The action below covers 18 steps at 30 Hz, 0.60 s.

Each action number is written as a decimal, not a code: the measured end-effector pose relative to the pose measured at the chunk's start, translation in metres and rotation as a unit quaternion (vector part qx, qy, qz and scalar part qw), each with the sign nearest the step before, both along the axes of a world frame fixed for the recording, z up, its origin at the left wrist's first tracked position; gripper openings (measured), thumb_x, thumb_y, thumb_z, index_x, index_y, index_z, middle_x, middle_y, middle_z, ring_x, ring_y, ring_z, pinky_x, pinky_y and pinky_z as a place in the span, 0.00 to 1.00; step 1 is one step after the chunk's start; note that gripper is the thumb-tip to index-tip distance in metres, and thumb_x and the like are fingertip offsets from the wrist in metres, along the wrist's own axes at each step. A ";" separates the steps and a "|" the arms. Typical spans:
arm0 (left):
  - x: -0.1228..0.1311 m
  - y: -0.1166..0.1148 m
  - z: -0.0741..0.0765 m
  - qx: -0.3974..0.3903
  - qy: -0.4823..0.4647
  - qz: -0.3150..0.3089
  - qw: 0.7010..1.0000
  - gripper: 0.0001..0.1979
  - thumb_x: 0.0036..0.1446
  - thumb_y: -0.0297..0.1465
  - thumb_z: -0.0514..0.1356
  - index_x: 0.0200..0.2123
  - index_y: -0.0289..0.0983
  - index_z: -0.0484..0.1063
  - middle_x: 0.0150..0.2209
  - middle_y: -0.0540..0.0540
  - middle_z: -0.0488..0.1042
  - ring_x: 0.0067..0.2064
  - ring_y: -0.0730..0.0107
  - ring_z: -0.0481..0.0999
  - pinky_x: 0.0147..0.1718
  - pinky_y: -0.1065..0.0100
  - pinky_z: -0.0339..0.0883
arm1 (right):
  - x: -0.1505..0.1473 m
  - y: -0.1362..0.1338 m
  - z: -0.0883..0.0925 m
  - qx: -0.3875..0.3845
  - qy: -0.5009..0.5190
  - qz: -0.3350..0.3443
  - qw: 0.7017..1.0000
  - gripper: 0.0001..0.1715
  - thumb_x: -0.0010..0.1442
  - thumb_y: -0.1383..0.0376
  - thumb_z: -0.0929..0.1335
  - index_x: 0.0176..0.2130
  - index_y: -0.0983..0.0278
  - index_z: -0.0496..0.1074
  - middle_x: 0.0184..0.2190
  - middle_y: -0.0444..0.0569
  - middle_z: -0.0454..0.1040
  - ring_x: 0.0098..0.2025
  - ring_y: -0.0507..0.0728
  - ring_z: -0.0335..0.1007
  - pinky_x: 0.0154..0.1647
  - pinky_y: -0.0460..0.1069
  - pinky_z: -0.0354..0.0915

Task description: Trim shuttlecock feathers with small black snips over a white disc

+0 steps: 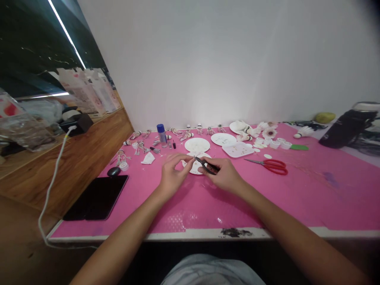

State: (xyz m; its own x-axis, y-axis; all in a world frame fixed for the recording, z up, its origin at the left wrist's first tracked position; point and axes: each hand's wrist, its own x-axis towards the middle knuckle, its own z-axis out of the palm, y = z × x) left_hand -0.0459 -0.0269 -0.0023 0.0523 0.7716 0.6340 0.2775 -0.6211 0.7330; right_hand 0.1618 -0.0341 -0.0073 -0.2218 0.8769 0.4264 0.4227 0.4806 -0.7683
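Observation:
My right hand [222,173] is closed around the handles of small dark pliers [209,165], whose tip points left toward my left fingers. My left hand [175,172] pinches something tiny at the pliers' tip, too small to name. Both hands are held over a white plate [194,169] with small bits on it. Just behind it lies another white plate [197,145] holding pale pieces. To the right of my hands rests a pair of red-handled scissors [271,165], blades pointing left.
A white tray [237,150], small white cups [274,145] and several shuttlecocks [303,132] sit at the back right. A blue-capped bottle [162,135] stands back left. A black tablet [96,198] and mouse [113,171] lie left; a dark flask [347,126] leans at far right.

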 end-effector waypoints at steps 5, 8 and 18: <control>0.000 -0.001 -0.001 0.020 0.008 0.017 1.000 0.07 0.61 0.38 0.68 0.37 0.43 0.85 0.39 0.43 0.84 0.43 0.56 0.79 0.54 0.53 0.65 | 0.001 -0.002 0.003 0.014 -0.013 -0.014 1.000 0.25 0.62 0.51 0.74 0.51 0.63 0.82 0.33 0.48 0.81 0.32 0.58 0.74 0.34 0.49 0.68; 0.001 0.000 0.000 0.022 0.002 0.025 0.999 0.07 0.61 0.39 0.68 0.37 0.42 0.85 0.39 0.43 0.85 0.42 0.57 0.80 0.53 0.54 0.66 | 0.001 -0.002 0.003 0.019 -0.020 -0.020 0.999 0.25 0.63 0.51 0.73 0.52 0.63 0.82 0.35 0.49 0.81 0.34 0.59 0.75 0.33 0.49 0.68; 0.003 0.000 0.004 -0.007 -0.033 0.015 0.999 0.09 0.59 0.38 0.69 0.36 0.39 0.84 0.37 0.45 0.84 0.40 0.62 0.82 0.43 0.62 0.73 | 0.000 -0.002 0.003 0.027 -0.025 -0.022 0.999 0.24 0.63 0.51 0.73 0.51 0.63 0.82 0.33 0.47 0.82 0.31 0.57 0.74 0.32 0.48 0.67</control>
State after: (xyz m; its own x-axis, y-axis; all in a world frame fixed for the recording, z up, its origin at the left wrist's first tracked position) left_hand -0.0428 -0.0264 0.0014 -0.0126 0.7806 0.6249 0.2470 -0.6031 0.7584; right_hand 0.1620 -0.0365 -0.0039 -0.2061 0.8620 0.4630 0.4809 0.5014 -0.7193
